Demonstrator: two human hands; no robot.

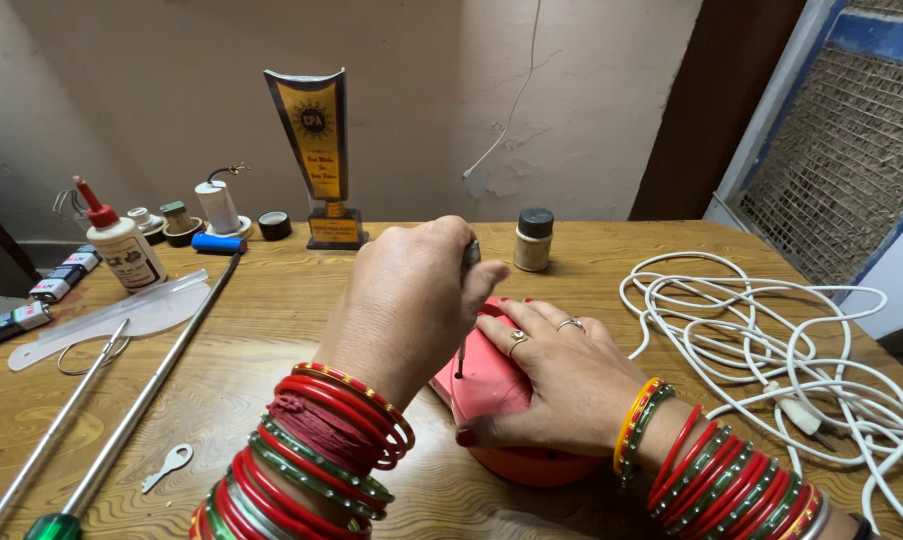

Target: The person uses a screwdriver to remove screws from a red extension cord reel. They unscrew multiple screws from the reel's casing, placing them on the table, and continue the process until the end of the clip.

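My left hand [402,300] is closed around the handle of a screwdriver [465,330], held upright with its tip down in a hole of a round pink plastic device [492,385] on the wooden table [272,330]. My right hand [562,375] lies flat over the top of the pink device, fingers spread, thumb pressed on its near side. Both wrists carry many red, green and gold bangles.
A tangled white cable with a plug [802,350] lies at the right. A small dark-capped jar [534,240] and a trophy [317,150] stand behind. At the left lie two long metal rods [132,400], a glue bottle [122,245], batteries [47,295], a clear plastic piece [132,315] and a small key [169,465].
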